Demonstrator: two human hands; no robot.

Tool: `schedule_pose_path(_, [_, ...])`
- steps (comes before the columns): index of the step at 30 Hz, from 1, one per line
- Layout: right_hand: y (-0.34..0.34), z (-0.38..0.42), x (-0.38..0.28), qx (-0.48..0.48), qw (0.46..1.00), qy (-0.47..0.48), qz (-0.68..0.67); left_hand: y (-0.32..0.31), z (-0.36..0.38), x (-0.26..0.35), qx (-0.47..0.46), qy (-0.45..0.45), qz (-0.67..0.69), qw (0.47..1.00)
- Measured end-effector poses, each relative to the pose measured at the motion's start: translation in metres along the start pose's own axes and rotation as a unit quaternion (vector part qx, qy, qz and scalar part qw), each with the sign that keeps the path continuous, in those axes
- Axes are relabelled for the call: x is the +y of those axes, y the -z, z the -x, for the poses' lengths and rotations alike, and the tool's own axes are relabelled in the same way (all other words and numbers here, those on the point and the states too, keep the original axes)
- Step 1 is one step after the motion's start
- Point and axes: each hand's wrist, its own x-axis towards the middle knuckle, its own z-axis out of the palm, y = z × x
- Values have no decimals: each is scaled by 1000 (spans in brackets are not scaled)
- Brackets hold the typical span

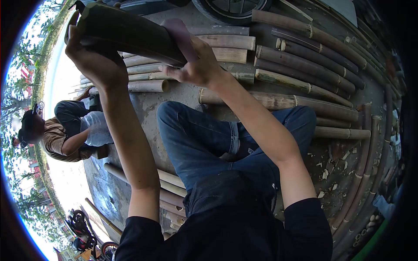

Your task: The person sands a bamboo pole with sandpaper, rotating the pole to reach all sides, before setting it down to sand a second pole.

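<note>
The left hand [93, 61] grips a dark bamboo section [130, 32] raised above the knees, fingers clamped round it; the right hand [198, 65] presses a pinkish pad [180, 37] against it, apparently mid-sanding; the next stroke likely needs firm bracing.

Count of things in view
Hands: two, left hand [93, 61] and right hand [198, 65]; held bamboo piece [130, 32]: one; seated co-worker [65, 130]: one; wheel [230, 8]: one; ground bamboo poles [305, 65]: too many to count.
</note>
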Motion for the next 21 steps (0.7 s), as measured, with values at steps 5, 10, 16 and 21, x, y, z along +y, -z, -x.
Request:
schedule_pose_path(5, [8, 81, 35, 10, 998, -61, 18, 7, -1, -17, 64, -47, 46, 996])
schedule_pose_path(10, [22, 156, 87, -46, 977, -201, 56, -11, 4, -16, 15, -63, 74, 995])
schedule_pose_path(16, [28, 160, 87, -15, 964, -259, 62, -65, 7, 66, 34, -62, -168, 983])
schedule_pose_path(21, [13, 174, 90, -36, 953, -276, 118, -30, 1, 179, -312, -206, 4, 927])
